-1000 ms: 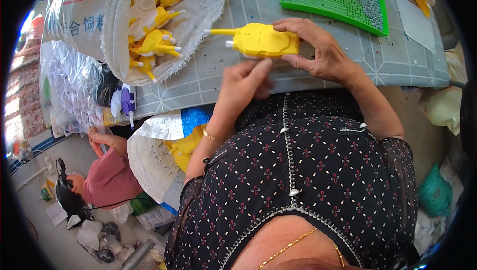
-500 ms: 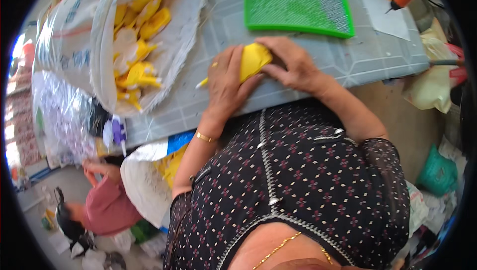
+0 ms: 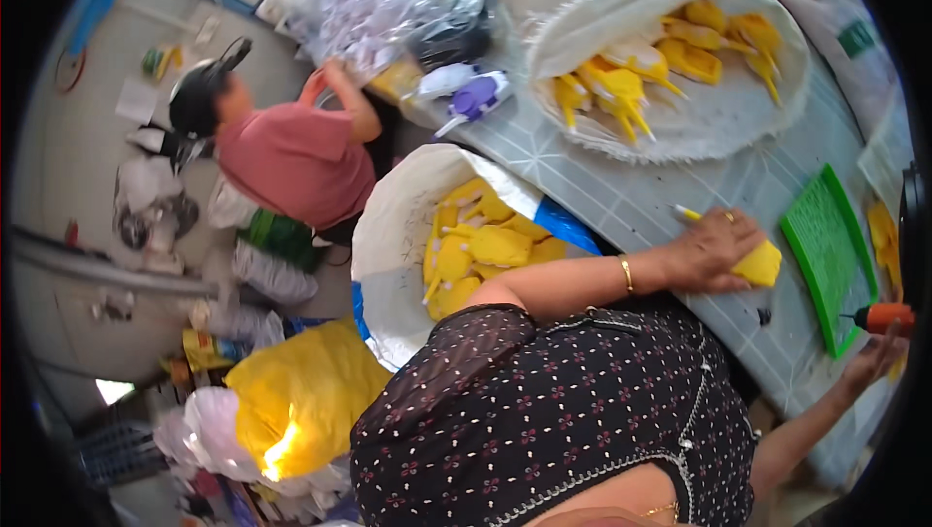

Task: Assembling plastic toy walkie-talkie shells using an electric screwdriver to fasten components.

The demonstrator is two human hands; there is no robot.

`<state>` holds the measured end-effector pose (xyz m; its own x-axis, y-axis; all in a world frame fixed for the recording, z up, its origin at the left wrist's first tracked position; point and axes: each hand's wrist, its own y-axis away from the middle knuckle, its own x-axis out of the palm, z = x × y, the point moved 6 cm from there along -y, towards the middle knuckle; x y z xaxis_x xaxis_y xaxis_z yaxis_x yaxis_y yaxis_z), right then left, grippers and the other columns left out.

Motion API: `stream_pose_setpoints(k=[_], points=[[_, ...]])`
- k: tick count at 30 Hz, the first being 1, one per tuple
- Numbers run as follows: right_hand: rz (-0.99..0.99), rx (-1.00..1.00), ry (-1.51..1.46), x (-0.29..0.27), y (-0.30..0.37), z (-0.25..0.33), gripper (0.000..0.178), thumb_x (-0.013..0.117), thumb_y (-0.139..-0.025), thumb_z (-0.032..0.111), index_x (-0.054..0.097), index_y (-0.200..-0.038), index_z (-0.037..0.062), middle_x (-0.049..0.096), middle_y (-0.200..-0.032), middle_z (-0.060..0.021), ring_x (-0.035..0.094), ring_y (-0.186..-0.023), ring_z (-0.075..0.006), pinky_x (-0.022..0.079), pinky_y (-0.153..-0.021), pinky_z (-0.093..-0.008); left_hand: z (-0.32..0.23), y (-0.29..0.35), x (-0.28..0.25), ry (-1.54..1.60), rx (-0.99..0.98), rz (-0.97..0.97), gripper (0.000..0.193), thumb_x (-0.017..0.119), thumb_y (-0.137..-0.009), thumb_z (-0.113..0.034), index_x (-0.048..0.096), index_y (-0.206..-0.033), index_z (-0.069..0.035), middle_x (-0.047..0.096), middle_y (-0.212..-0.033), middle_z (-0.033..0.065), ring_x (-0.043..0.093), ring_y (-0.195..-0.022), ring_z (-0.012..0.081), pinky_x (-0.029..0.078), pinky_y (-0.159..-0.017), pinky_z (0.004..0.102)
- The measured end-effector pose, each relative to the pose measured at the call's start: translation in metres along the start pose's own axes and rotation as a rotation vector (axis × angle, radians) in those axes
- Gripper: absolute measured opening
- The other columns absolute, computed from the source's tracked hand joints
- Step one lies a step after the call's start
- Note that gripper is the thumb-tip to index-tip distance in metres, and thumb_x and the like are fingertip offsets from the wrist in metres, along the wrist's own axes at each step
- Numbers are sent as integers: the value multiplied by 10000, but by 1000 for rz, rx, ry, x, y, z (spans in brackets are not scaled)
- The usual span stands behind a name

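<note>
Now the left hand (image 3: pixel 714 250) clasps a yellow casing (image 3: pixel 761 266), while the right hand (image 3: pixel 867 364), grip unclear, is at an orange screwdriver (image 3: pixel 888 316), apparently tool pickup, wanting firm hold.

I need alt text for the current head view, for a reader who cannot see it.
A person's left hand holds a yellow part over a grey table; the right hand is at an orange driver near a green tray. Two open sacks hold yellow pieces.
</note>
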<state>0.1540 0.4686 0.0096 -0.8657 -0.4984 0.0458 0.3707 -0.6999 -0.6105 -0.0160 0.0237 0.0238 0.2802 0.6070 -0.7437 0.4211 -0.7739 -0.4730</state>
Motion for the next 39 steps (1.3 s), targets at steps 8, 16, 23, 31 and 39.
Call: stream_pose_setpoints(k=[8, 16, 23, 31, 39], points=[[471, 215, -379, 132, -24, -26, 469, 537, -1062, 297, 557, -1383, -45, 563, -1329, -171, 601, -1189, -244, 481, -1051, -402, 1, 0, 1, 27, -6, 90, 765, 798, -766, -423, 532, -1341, 5, 573, -1252, 186, 541, -1202, 389, 413, -1043, 509], [284, 376, -380, 199, 18, 116, 253, 683, -946, 84, 586, -1170, 22, 589, -894, -45, 612, -784, -164, 506, -787, -334, 4, -4, -13, 30, -56, 55, 712, 792, -836, -350, 523, -1370, 36, 585, -1310, 240, 557, -1221, 435, 430, -1049, 519], [181, 259, -346, 188, 2, 124, 178, 711, -902, 71, 612, -1033, 1, 537, -745, -24, 550, -645, -140, 469, -659, -319, -3, -17, -4, -35, 18, 107, 709, 801, -817, -316, 524, -1375, 21, 580, -1299, 194, 564, -1183, 391, 446, -995, 497], [96, 186, -315, 192, -2, 91, 101, 711, -897, 65, 630, -948, 32, 582, -713, -17, 575, -616, -123, 487, -643, -305, -5, -18, 1, -86, -6, 114, 728, 817, -804, -302, 525, -1392, 14, 580, -1312, 168, 563, -1179, 370, 442, -965, 477], [99, 358, -291, 208, 3, 95, 156, 739, -871, 71, 585, -893, 70, 565, -676, 15, 515, -537, -70, 422, -513, -221, -2, -18, 2, -76, -4, 106, 737, 816, -809, -316, 526, -1397, 20, 585, -1313, 170, 558, -1190, 369, 430, -981, 478]])
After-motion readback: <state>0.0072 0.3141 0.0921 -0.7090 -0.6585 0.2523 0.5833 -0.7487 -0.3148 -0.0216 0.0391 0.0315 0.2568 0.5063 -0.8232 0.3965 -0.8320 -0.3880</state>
